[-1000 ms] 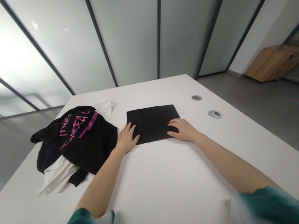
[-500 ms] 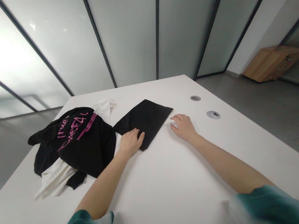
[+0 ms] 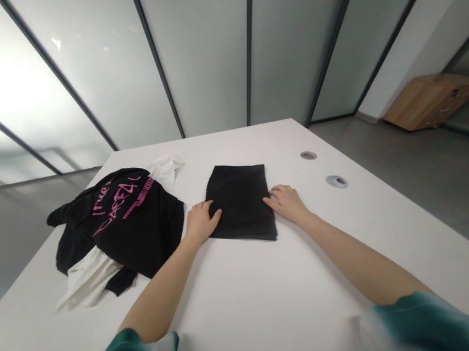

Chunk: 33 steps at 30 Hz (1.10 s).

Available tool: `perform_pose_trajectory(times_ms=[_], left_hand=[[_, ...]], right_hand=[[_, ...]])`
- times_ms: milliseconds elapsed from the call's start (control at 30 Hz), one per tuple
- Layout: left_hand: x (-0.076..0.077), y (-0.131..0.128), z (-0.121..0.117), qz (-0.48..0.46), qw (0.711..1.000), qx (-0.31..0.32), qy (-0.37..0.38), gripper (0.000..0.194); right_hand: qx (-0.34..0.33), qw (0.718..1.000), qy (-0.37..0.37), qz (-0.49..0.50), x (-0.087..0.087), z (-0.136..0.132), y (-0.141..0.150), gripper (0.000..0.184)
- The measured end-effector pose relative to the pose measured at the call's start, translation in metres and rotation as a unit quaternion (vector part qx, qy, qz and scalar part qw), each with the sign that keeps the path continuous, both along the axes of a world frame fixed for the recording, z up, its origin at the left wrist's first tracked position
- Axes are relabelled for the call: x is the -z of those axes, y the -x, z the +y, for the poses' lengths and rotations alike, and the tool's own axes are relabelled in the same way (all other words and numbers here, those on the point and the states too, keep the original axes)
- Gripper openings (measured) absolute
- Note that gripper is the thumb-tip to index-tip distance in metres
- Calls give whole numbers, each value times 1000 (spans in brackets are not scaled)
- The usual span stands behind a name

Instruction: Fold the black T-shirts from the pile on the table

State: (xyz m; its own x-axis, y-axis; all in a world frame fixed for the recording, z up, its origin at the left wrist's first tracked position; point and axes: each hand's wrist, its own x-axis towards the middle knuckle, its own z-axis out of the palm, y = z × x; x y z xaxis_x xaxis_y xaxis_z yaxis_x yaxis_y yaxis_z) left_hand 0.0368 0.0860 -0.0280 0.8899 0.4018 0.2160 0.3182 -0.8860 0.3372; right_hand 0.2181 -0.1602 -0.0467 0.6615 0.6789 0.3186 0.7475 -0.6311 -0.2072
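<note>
A folded black garment (image 3: 240,202) lies on the white table (image 3: 257,309), its long side running away from me. My left hand (image 3: 199,221) rests flat on its near left edge, fingers stretched out. My right hand (image 3: 286,203) lies flat against its right edge, fingers also extended. Neither hand grips the cloth.
A heap of clothes sits to the left: a black T-shirt with pink lettering (image 3: 127,220) over white garments (image 3: 85,279). Two round cable ports (image 3: 337,181) are set in the table at the right. Frosted glass panels stand behind; a wooden cabinet (image 3: 431,97) is on the floor far right.
The folded black garment has been turned about a quarter turn on the table, from lying wide to lying lengthwise. My right hand left it midway, then returned to its right edge.
</note>
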Motion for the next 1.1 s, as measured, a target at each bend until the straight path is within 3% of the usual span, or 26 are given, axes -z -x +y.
perform_pose_trajectory(times_ms=[100, 200, 300, 500, 600, 700, 800, 967, 1100], left_hand=[[-3, 0, 0, -18, 998, 31, 56, 34], [-4, 0, 1, -32, 991, 11, 130, 29], [1, 0, 4, -49, 987, -10, 150, 33], [8, -2, 9, -73, 994, 34, 71, 44], [7, 0, 6, -81, 994, 72, 25, 52], [5, 1, 1, -19, 995, 102, -4, 52], [2, 0, -3, 35, 996, 74, -23, 46], [-6, 1, -3, 22, 998, 1, -65, 37], [0, 3, 4, 20, 996, -54, -68, 48]], right_hand=[[1, 1000, -5, 15, 2, 2, 0, 35], [7, 999, -9, 31, 4, 2, -2, 29], [1, 999, -20, 40, 5, 2, -5, 23], [3, 999, -37, 32, 1, 2, -2, 25], [-37, 997, -65, 4, -1, 2, 2, 41], [-84, 996, -33, 4, 1, 2, 5, 45], [-87, 996, 15, 25, 2, 3, 6, 41], [-69, 997, 11, 24, -2, 3, 2, 34], [11, 1000, 6, 9, -1, -1, -2, 37]])
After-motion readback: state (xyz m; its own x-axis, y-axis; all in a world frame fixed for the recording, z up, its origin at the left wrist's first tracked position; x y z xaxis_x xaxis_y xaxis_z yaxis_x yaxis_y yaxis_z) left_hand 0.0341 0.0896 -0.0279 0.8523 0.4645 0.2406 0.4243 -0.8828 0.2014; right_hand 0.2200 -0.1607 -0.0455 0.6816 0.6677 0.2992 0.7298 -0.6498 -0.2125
